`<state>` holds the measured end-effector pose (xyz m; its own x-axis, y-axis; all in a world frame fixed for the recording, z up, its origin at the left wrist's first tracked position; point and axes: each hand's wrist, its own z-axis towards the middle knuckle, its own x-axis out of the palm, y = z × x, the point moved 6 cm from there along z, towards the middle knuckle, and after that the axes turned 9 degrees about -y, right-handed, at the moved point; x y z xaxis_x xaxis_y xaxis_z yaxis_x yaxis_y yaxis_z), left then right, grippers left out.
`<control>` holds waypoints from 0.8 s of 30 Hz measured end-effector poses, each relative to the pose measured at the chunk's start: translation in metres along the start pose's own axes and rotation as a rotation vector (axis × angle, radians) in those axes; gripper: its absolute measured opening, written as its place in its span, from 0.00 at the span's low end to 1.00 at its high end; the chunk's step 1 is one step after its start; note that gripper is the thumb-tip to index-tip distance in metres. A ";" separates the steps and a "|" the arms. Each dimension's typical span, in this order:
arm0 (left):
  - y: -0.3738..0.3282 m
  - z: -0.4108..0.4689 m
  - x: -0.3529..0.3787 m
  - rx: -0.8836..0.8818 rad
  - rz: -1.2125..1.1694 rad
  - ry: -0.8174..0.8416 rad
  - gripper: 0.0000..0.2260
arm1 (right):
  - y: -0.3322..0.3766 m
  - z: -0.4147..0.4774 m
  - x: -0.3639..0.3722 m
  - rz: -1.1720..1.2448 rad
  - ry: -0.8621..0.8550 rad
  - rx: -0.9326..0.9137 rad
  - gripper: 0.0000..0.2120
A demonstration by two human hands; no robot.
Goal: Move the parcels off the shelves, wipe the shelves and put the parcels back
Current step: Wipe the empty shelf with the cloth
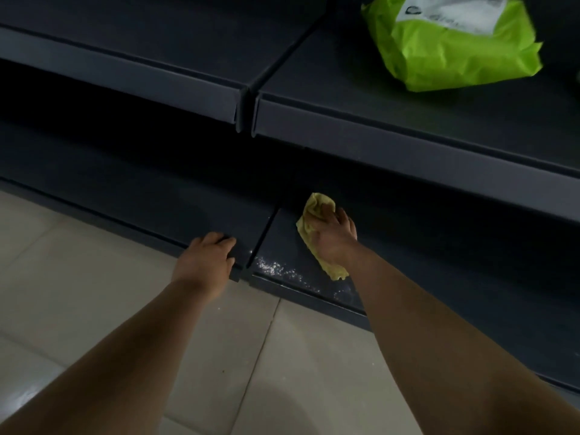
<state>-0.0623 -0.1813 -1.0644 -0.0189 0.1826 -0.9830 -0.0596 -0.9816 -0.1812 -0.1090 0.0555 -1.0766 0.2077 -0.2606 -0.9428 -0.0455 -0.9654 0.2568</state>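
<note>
Two dark grey shelves run across the view, one above the other. My right hand presses a crumpled yellow cloth onto the bottom shelf, with its fingers curled over the cloth. White dust speckles that shelf near its front edge, left of the cloth. My left hand rests on the front edge of the neighbouring bottom shelf section, fingers bent over the lip. A bright green parcel with a white label lies on the upper right shelf.
The upper left shelf carries nothing in view. A narrow gap separates the two bottom shelf sections. Pale floor tiles lie in front of the shelving. The space under the upper shelves is dark.
</note>
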 end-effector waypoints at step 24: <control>0.013 0.009 -0.004 -0.029 -0.213 0.028 0.21 | 0.079 -0.012 0.011 0.289 -0.019 -0.355 0.25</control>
<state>-0.0715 -0.1945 -1.0629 0.0191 0.3849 -0.9228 -0.0310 -0.9223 -0.3853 -0.0983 -0.0231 -1.0643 0.2181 -0.5219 -0.8247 0.2392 -0.7906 0.5636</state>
